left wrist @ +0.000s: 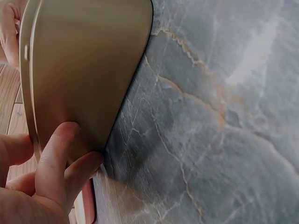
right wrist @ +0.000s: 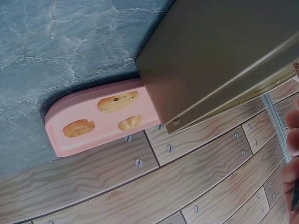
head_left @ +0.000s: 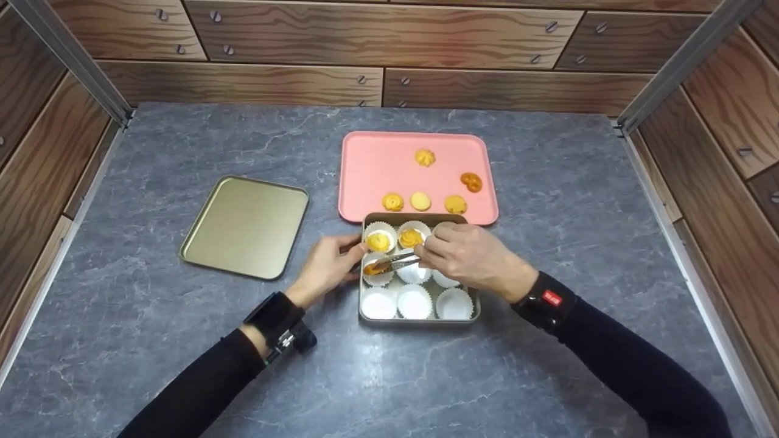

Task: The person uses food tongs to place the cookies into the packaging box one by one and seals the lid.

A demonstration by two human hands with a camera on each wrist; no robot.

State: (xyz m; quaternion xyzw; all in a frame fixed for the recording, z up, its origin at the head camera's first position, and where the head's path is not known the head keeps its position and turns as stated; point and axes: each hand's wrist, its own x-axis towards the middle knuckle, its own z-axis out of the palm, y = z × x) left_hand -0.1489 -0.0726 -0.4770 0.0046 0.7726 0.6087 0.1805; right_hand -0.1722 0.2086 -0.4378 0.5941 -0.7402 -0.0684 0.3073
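A gold rectangular tin holds white paper cups in rows. My left hand grips its left side; in the left wrist view fingers lie on the outer wall and another fingertip is at the rim. My right hand, above the tin, holds metal tongs pointing left. Their tips are at an orange-brown cookie in the left cup of the middle row. A yellow cookie and a golden cookie sit in back-row cups. The right hand hides the back right cup.
Behind the tin lies a pink tray bearing a pretzel-shaped cookie, a flower-shaped cookie, a round pale cookie and others. A gold lid lies to the left. Wood-patterned panels border the marbled tabletop.
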